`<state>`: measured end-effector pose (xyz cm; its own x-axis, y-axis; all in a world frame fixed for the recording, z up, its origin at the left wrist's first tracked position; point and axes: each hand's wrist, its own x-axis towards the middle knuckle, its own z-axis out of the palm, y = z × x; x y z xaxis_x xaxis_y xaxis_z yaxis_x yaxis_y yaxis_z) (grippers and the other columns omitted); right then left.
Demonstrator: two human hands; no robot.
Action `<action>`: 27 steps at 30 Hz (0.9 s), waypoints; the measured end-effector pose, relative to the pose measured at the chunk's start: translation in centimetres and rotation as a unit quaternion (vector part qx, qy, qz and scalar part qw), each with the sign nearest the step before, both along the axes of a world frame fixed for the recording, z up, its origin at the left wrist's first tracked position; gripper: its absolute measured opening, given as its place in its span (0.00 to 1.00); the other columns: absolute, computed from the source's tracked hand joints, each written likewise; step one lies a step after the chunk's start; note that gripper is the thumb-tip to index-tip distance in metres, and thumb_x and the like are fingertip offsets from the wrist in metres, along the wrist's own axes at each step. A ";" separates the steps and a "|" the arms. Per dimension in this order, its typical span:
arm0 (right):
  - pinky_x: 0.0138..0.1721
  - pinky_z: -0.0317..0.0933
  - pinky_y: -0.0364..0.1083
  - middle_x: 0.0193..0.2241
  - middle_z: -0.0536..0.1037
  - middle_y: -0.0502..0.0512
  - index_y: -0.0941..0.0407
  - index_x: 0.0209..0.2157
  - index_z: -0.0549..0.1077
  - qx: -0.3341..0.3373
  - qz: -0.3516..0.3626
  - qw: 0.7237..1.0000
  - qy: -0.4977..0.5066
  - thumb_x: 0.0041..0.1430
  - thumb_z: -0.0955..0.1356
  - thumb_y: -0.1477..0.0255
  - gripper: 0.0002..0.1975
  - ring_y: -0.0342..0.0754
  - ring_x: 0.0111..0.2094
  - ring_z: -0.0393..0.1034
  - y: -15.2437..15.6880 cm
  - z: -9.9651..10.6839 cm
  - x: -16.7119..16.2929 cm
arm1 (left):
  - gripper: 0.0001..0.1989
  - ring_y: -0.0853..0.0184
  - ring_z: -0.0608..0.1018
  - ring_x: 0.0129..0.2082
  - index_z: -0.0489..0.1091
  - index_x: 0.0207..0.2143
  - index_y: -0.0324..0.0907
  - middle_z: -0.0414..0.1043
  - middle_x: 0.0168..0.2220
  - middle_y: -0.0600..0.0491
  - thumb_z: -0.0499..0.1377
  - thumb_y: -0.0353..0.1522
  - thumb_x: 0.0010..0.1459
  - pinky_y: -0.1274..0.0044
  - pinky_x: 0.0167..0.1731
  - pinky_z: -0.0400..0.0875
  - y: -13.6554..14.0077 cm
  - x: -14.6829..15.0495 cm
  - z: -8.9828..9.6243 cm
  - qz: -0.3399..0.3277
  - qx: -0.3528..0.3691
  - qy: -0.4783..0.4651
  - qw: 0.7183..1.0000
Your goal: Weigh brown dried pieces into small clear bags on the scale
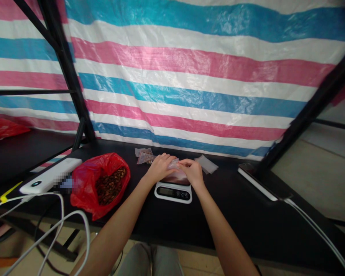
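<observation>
A small clear plastic bag (173,163) is between my two hands, above a white digital scale (186,200) with a dark display at its front. My left hand (160,168) grips the bag's left side, fingers curved over it. From the right, my right hand (194,172) pinches the bag between thumb and fingers. The bag's contents are mostly hidden by my hands. A red plastic bag (84,197) stands open left of the scale, holding brown, seed-like pieces (111,186). Small filled packets (145,157) lie behind my left hand, and flat clear bags (208,165) lie behind my right.
A white power bank (50,174) with looping white cables (61,220) lies at the table's left. On the right, a phone-like device (257,180) is plugged into white cables. Black frame posts (67,73) flank the table, with a striped plastic sheet (189,84) behind.
</observation>
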<state>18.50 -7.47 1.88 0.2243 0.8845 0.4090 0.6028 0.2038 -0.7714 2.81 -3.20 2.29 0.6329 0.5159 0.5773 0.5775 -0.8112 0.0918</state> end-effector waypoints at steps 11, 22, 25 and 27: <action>0.27 0.62 0.44 0.21 0.76 0.53 0.58 0.22 0.73 0.015 0.084 0.981 0.173 0.37 0.70 0.69 0.08 0.46 0.23 0.69 1.0 -1.3 0.3 | 0.23 0.62 0.67 0.42 0.62 0.47 0.42 0.67 0.42 0.49 0.54 0.44 0.51 0.71 0.42 0.61 -0.3 0.0 0.1 0.001 0.001 0.026 1.000; 0.22 0.58 0.41 0.22 0.76 0.52 0.60 0.26 0.76 -0.092 0.083 0.955 0.269 0.37 0.71 0.64 0.14 0.43 0.23 0.66 0.0 0.3 -0.1 | 0.20 0.61 0.66 0.40 0.61 0.47 0.41 0.66 0.38 0.48 0.51 0.42 0.55 0.71 0.40 0.59 -0.8 -0.1 0.6 0.016 0.047 0.080 0.996; 0.19 0.52 0.39 0.21 0.75 0.52 0.61 0.27 0.76 -0.108 0.054 0.954 0.276 0.35 0.72 0.64 0.17 0.41 0.21 0.62 -0.3 0.6 -0.2 | 0.21 0.61 0.66 0.40 0.62 0.47 0.42 0.66 0.37 0.49 0.52 0.43 0.54 0.72 0.40 0.59 -0.9 -0.1 0.7 0.020 0.052 0.092 0.994; 0.18 0.49 0.39 0.21 0.74 0.52 0.61 0.28 0.76 -0.123 0.040 0.950 0.284 0.33 0.72 0.64 0.18 0.39 0.19 0.60 -0.4 0.8 -0.2 | 0.21 0.61 0.66 0.40 0.61 0.47 0.42 0.66 0.37 0.49 0.52 0.43 0.54 0.71 0.40 0.59 -0.9 -0.1 0.8 0.023 0.054 0.099 0.993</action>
<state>18.27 -7.85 2.66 0.2743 0.9614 0.0205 0.0660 0.0025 -0.9978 2.74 -4.13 3.04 0.7171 0.4893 0.4963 0.6122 -0.7826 -0.1131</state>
